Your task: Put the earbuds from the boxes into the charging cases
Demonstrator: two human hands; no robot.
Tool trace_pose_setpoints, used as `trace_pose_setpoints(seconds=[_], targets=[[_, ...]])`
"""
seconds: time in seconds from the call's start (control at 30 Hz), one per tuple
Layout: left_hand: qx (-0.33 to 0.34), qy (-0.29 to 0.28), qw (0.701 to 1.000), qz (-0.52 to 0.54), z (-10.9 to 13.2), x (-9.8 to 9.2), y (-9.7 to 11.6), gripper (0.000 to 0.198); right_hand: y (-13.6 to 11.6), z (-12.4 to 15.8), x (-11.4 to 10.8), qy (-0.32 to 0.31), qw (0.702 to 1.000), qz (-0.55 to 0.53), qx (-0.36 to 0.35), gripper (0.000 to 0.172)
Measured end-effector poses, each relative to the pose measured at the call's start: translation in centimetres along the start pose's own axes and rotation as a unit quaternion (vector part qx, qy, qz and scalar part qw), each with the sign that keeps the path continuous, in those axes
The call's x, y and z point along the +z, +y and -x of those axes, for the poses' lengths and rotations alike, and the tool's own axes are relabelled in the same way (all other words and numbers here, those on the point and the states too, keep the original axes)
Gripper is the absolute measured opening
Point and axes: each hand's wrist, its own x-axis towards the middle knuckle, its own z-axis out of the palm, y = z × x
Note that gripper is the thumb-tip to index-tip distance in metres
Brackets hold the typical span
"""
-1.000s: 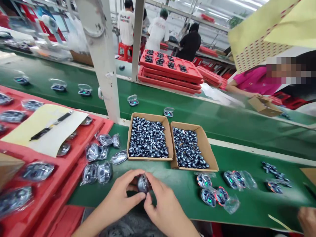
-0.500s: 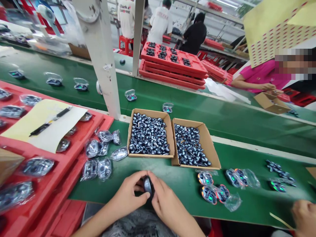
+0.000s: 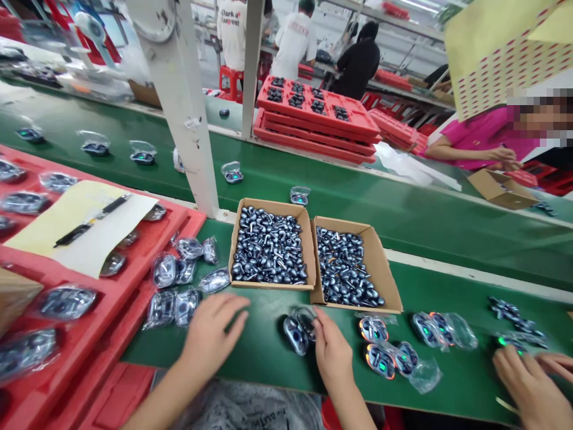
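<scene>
The left hand [image 3: 212, 337] and right hand [image 3: 333, 352] have parted, and the bagged earbud case [image 3: 295, 334] now lies between them on the green conveyor belt [image 3: 259, 364]. The right fingertips [image 3: 319, 321] touch its plastic bag [image 3: 305, 316]; the left hand is empty.

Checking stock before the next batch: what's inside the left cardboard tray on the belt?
The left cardboard tray is heaped with loose dark metallic earbuds, stems pointing every way. They cover the tray's floor, so the floor and anything beneath the top layers cannot be seen.
</scene>
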Motion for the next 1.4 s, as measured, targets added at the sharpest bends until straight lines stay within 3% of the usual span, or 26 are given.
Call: trace_pose_setpoints(seconds=[0.07, 0.13, 0.2, 0.27, 0.37, 0.43, 0.5, 0.57, 0.67, 0.77, 0.87, 0.97, 1.17, 1.4], targets=[[-0.033, 0.033, 0.988, -0.149, -1.1, -1.6, -1.6, 0.028, 1.0, 0.1, -0.1, 0.026, 0.999, 0.032, -0.019, 0.026], [-0.058, 0.002, 0.967, -0.248, -2.1, -2.5, -3.0, 0.036, 1.7, 0.2, -0.4, 0.040, 0.997, 0.054, -0.046, 0.024], [-0.056, -0.037, 0.957, -0.284, -2.8, -3.0, -3.9, 0.037, 1.8, 0.2, -0.9, 0.053, 0.994, 0.070, -0.062, 0.022], [-0.042, -0.052, 0.958, -0.279, -2.8, -3.5, -4.2, 0.035, 1.0, 0.0, -1.5, 0.078, 0.993, 0.072, -0.056, 0.022], [-0.030, -0.034, 0.972, -0.230, -1.9, -5.0, -3.8, 0.038, -2.3, -1.0, -2.5, 0.085, 0.995, 0.000, -0.045, 0.027], [-0.013, -0.041, 0.985, -0.168, -0.9, -6.1, -3.0, 0.042, -5.5, -2.3, -2.9, 0.028, 0.994, -0.092, -0.059, 0.032], [0.020, -0.086, 0.992, -0.089, 0.1, -6.7, -2.0, 0.046, -8.5, -3.7, -2.9, -0.061, 0.980, -0.164, -0.091, 0.035], [0.044, -0.127, 0.991, -0.009, 0.9, -6.4, -1.1, 0.053, -10.8, -4.8, -2.6, -0.146, 0.961, -0.200, -0.124, 0.038], [0.003, -0.121, 0.987, 0.108, 1.7, -4.8, -0.2, 0.058, -12.2, -5.4, -1.9, -0.219, 0.946, -0.209, -0.116, 0.042], [-0.081, -0.080, 0.968, 0.223, 2.3, -3.0, 0.1, 0.052, -12.0, -5.0, -1.5, -0.225, 0.952, -0.182, -0.100, 0.045], [-0.120, -0.033, 0.948, 0.293, 2.6, -1.8, 0.3, 0.043, -11.7, -4.9, -1.6, -0.208, 0.959, -0.155, -0.110, 0.048], [-0.110, -0.029, 0.953, 0.282, 2.6, -1.4, 0.2, 0.042, -11.7, -5.3, -1.7, -0.211, 0.961, -0.151, -0.097, 0.046], [-0.010, -0.106, 0.980, 0.169, 1.9, -2.0, -0.4, 0.055, -11.2, -5.5, -2.0, -0.263, 0.945, -0.183, -0.062, 0.050], [0.050, -0.183, 0.967, 0.173, 1.3, -2.1, -1.3, 0.064, -9.7, -4.8, -1.9, -0.249, 0.950, -0.178, -0.062, 0.052]])
